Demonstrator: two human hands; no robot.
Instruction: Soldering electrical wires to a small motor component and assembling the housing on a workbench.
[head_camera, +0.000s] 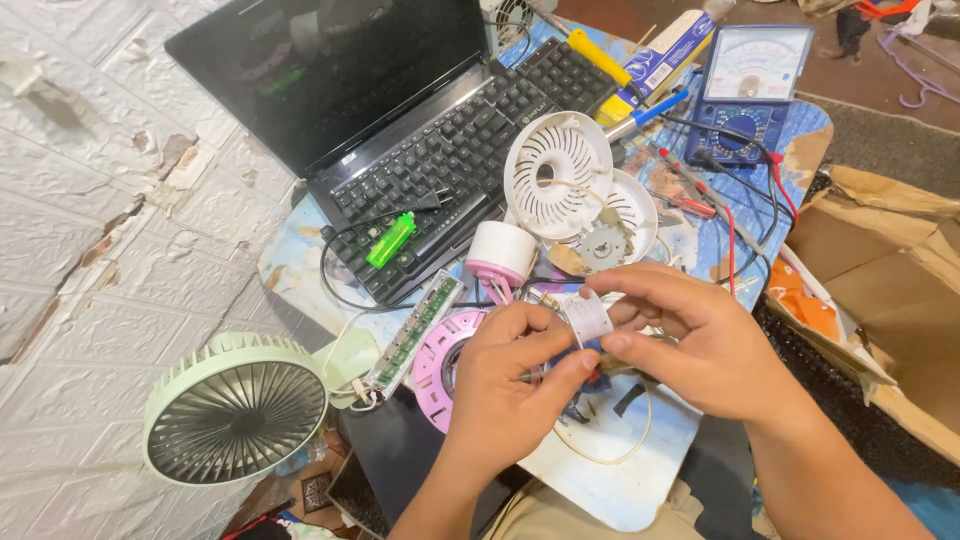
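Your left hand (505, 385) and your right hand (690, 345) meet over the near edge of the small table (300, 260). Together they grip a small roll of white tape (588, 318). Your right thumb and forefinger pinch it from above and from the side; your left thumb and forefinger close on it from below. Both hands are narrow, fingers curled in, holding the roll between them. What lies under the roll, against your left fingertips, is too hidden to tell apart.

Just left of your left hand lies a pink ring-shaped fan housing (440, 362), touching the wrist side of that hand. Beyond it, farther left, a narrow green circuit board (412, 335) rests slanted, and well left of that stands a pale green desk fan (235, 410) with its grille facing up.

Directly ahead of your knuckles sits a white and pink cylinder (500, 255), upright. Ahead and slightly right of it, two white round fan grilles (558, 172) lean one on the other, with a small grey gear-like disc (603, 247) before them.

Farther ahead of your left hand, an open black laptop (400, 110) fills the far side, a bright green lighter (391, 240) lying on its keyboard. Ahead of your right hand stands a blue analogue multimeter (748, 95), its red and black leads (735, 215) trailing toward your right wrist. A yellow-handled tool (598, 55) lies near the meter. Right of your right forearm is torn brown cardboard (870, 260).
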